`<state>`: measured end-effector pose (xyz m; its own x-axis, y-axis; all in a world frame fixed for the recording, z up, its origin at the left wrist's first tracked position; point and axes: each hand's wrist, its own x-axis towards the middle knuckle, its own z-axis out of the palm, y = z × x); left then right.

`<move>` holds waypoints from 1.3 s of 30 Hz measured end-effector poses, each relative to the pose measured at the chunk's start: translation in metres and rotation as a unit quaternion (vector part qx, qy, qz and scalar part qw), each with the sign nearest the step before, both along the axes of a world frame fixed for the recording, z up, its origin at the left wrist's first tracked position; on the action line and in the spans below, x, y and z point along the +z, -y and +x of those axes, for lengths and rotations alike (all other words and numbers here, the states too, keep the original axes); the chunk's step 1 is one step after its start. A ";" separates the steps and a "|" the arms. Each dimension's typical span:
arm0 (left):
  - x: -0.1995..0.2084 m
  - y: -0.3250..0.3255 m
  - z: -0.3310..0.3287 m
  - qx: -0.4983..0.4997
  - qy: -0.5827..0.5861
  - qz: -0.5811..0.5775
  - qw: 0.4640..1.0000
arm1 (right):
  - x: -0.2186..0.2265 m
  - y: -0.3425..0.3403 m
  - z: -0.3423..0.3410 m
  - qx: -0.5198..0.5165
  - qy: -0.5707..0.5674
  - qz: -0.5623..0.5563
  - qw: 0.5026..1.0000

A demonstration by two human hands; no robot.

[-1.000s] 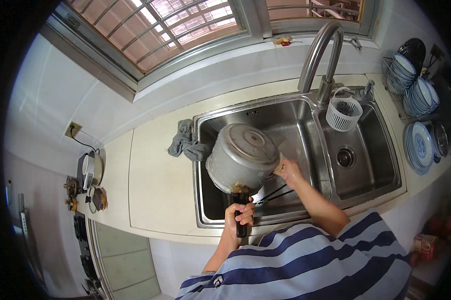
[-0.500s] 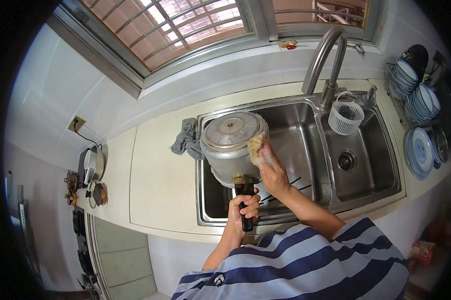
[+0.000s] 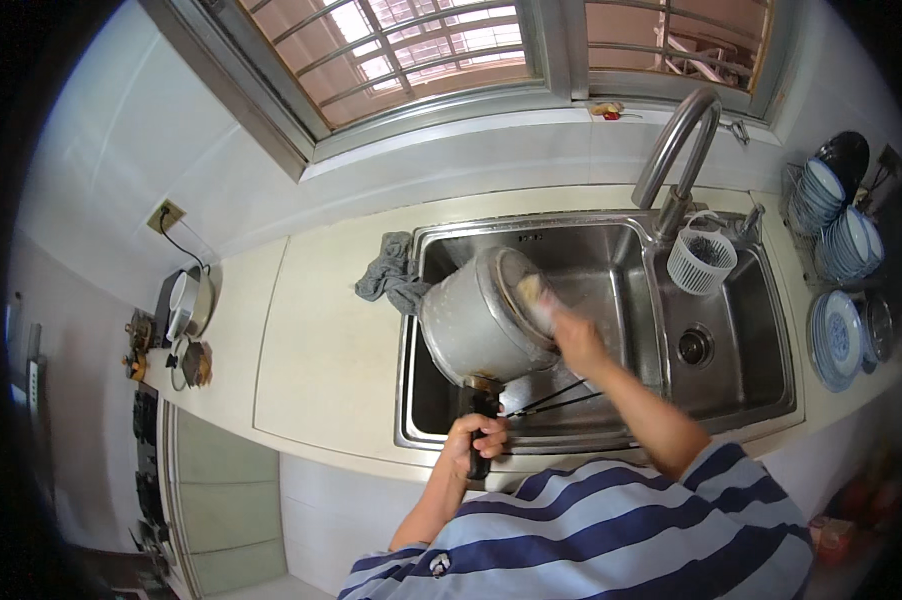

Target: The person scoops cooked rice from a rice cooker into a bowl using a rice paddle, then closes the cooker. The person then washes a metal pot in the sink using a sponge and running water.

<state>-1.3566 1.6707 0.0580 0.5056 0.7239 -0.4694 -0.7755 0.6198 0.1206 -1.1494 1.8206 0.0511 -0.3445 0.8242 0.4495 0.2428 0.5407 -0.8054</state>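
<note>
Over the left basin of the steel sink [image 3: 616,270], a soapy silver metal pot [image 3: 471,325] is tilted on its side, its round base toward the right. Its black handle [image 3: 479,400] points toward me, and my left hand [image 3: 474,440] is wrapped around it. My right hand [image 3: 579,342], a little blurred, presses a yellowish sponge [image 3: 539,298] against the round base. Black thin sticks or rods [image 3: 546,402] lie in the basin below the pot, partly hidden by it.
A grey cloth [image 3: 391,272] lies on the counter at the sink's left edge. The faucet [image 3: 679,150] arches over the divider, beside a white basket [image 3: 701,262] with a dark scourer. Stacked bowls [image 3: 851,243] and plates [image 3: 837,340] stand at right. Pots [image 3: 193,302] sit far left.
The pot has tipped over so its round base now faces right instead of up. My right hand and sponge have moved from its side onto the base. The whole view has shifted slightly.
</note>
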 end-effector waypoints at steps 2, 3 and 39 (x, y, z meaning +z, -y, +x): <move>0.002 -0.009 -0.004 -0.019 -0.029 -0.026 0.999 | -0.005 0.033 -0.007 0.011 -0.006 0.088 0.996; 0.004 -0.013 -0.005 -0.026 0.001 -0.042 0.999 | -0.004 0.045 -0.012 0.009 0.051 0.137 0.989; -0.007 -0.049 0.006 -0.061 -0.807 0.285 0.513 | -0.044 0.060 -0.041 0.009 -0.683 -0.623 0.380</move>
<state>-1.3511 1.7200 0.0511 -0.1506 0.9856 -0.0768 0.6603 0.1581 0.7342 -1.1908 1.7603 0.0068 -0.5019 0.6933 -0.5172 -0.8576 -0.4765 0.1935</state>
